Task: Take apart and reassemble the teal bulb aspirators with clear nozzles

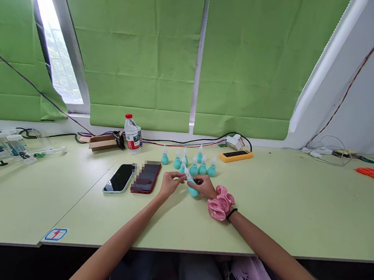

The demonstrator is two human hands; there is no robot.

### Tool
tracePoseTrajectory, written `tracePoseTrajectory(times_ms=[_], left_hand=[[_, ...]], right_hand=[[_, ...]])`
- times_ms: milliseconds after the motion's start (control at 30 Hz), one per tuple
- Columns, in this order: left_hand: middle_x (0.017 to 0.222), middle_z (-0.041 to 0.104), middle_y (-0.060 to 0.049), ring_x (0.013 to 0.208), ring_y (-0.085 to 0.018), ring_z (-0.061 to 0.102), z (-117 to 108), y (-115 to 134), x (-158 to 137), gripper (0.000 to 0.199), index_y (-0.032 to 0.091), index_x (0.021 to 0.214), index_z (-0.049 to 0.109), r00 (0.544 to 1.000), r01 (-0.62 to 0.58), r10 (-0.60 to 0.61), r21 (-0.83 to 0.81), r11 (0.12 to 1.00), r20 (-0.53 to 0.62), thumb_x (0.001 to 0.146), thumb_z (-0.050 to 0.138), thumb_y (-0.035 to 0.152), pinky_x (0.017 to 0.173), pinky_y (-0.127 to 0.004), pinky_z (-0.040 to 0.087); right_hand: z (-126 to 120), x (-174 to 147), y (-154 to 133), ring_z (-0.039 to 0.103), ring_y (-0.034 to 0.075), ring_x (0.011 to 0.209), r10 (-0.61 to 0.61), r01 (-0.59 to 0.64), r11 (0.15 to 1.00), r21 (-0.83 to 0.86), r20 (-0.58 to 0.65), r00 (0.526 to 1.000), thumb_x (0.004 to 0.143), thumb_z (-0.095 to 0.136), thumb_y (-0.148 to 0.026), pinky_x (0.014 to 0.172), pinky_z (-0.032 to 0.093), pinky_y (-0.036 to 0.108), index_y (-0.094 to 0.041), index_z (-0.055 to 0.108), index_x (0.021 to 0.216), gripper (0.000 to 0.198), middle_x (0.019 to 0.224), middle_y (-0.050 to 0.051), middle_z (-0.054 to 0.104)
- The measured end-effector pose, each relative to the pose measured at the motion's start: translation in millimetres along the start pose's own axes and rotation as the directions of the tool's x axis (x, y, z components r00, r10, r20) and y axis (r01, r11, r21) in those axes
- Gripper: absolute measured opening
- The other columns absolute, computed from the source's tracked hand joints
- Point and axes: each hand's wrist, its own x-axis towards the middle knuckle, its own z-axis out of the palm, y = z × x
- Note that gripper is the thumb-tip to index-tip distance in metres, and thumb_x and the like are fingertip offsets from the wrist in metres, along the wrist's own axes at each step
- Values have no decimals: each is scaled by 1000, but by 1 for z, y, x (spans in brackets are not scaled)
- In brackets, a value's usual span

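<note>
A teal bulb nasal aspirator (193,191) with a clear tip is held over the table between my two hands, tilted so that the tip points up and left. My right hand (205,186) is closed around the teal bulb, with a pink scrunchie (221,203) on its wrist. The fingers of my left hand (172,183) pinch the clear tip. Just beyond my hands, several more aspirators (202,166) of the same kind stand upright in a loose group, clear tips up.
Left of my hands lie a pale-cased phone (119,179) and a red-cased phone (146,177). Behind are a water bottle (132,135), a small cardboard box (104,142), cables and a yellow power strip (236,156). Clear tubes (16,147) lie far left; an orange object (373,174) lies far right.
</note>
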Motion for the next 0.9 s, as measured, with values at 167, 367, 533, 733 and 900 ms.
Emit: tracePoseTrajectory(times_ms=[167,367,533,733,900], left_hand=[[70,66,-7,58,-17,61,8,1,-7,20,14,70,67,995,4,2,61,998,-100,64,58,32,53,-25,48],[61,64,-5,56,-15,58,12,4,-12,20,15,66,64,991,6,12,136,991,-132,66,55,32,52,-24,44],[41,55,1,36,-9,45,12,6,-14,22,14,66,60,997,28,-18,143,989,-75,68,53,34,43,-20,35],[34,47,5,31,-5,37,9,10,-11,23,14,66,52,997,72,-74,65,995,23,69,51,36,39,-17,29],[41,49,4,34,-6,40,4,16,-7,29,14,74,48,972,136,-120,-66,989,200,71,46,43,39,-18,34]], right_hand=[[4,-2,-3,32,7,44,-28,21,997,-74,-96,995,64,53,-33,42,26,20,-13,60,55,22,46,-2,43],[5,-2,-4,32,8,44,-62,34,986,-165,-166,984,61,54,-34,45,25,22,-16,51,45,25,44,-3,40],[4,-4,-7,31,8,45,-77,48,982,-183,-154,985,61,55,-33,47,24,22,-16,49,44,24,45,-3,37],[2,-1,-6,31,7,45,-42,33,994,-104,-87,995,62,55,-32,45,23,22,-15,49,45,25,45,-4,36],[-12,6,-4,34,7,43,10,-12,1000,26,61,998,66,53,-33,41,26,20,-15,49,44,29,43,-4,39]])
